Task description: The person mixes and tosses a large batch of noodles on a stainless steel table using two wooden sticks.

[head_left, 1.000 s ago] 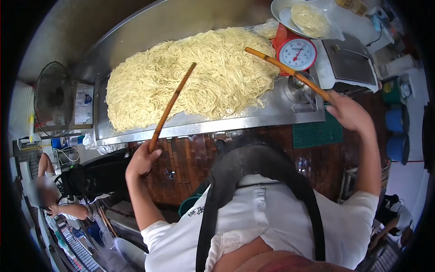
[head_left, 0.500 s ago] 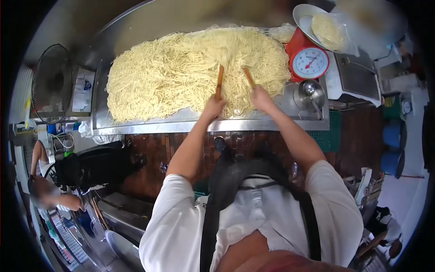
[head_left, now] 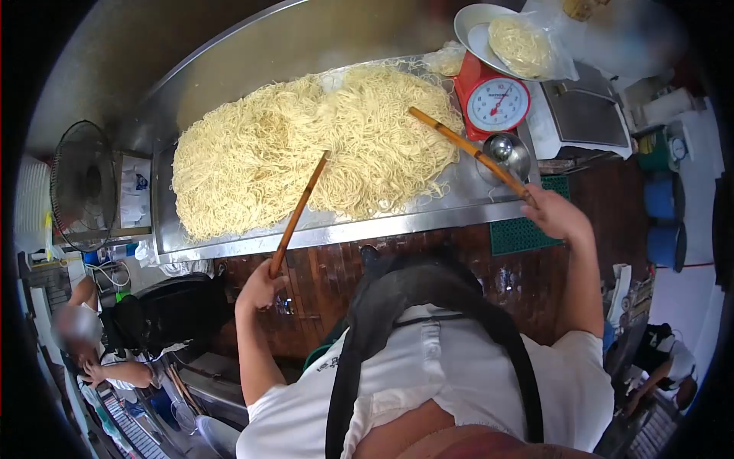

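A wide heap of pale yellow noodles (head_left: 237,161) covers much of the metal tray table (head_left: 382,231). My left hand (head_left: 262,289) is closed around the lower end of a brown wooden stick (head_left: 300,210), whose tip reaches the front middle of the heap. In my right hand (head_left: 556,214) is a second wooden stick (head_left: 466,145), slanting up and left, with its tip over the right part of the noodles. Both hands are in front of the table's near edge, wide apart. The right stick crosses in front of a metal bowl (head_left: 516,162).
A red dial scale (head_left: 497,105) stands right of the noodles, with a pan (head_left: 468,29) and a bag of noodles (head_left: 520,46) on top. A fan (head_left: 86,183) is at the left. One person (head_left: 126,375) is at lower left, another (head_left: 677,363) at lower right.
Both hands have drawn back from the noodles and spread apart, each still gripping its stick. The right side of the heap is bunched differently, and the view has shifted.
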A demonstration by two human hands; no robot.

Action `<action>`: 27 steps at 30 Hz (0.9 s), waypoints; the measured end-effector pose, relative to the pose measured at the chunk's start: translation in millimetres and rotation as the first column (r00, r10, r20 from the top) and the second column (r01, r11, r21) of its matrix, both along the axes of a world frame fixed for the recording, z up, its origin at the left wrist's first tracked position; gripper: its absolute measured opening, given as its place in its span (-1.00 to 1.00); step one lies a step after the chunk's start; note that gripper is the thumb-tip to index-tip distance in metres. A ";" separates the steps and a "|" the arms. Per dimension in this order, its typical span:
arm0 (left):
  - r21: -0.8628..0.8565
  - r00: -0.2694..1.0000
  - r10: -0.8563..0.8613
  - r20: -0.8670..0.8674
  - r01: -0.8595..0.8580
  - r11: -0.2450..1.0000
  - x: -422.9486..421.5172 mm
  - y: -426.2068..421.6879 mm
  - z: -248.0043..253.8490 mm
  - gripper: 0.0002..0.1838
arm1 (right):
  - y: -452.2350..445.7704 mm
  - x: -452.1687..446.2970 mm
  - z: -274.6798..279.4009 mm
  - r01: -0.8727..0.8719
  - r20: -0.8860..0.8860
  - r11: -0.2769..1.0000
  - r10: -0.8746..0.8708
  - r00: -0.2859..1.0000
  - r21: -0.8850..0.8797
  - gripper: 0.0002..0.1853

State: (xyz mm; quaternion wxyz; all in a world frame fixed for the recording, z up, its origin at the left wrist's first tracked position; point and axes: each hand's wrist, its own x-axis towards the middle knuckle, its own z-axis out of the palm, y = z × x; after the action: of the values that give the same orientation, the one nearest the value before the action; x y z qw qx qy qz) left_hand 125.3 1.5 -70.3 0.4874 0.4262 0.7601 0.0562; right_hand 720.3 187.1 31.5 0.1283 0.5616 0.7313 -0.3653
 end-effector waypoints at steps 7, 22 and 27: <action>0.305 0.995 -0.063 0.078 0.036 0.952 114.0 175.4 -122.0 -0.72 | 94.1 -175.0 -205.7 0.207 -0.457 0.973 -0.138 0.878 0.104 -0.66; 0.258 0.742 0.148 0.654 -0.402 0.878 162.9 161.8 -20.6 -0.81 | 55.5 -184.0 -67.6 0.262 -0.544 0.929 -0.082 0.835 0.262 -0.57; 0.161 0.974 0.121 0.194 -0.153 0.975 55.2 58.3 5.6 -0.71 | 5.9 -17.9 -37.1 0.107 -0.208 0.958 -0.051 0.977 0.267 -0.50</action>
State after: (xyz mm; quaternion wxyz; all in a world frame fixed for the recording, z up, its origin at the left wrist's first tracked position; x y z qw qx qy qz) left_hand 180.5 59.8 -64.6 0.5108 0.4068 0.7317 0.1952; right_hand 702.4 193.0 -5.6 -0.0398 0.5636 0.7610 -0.3187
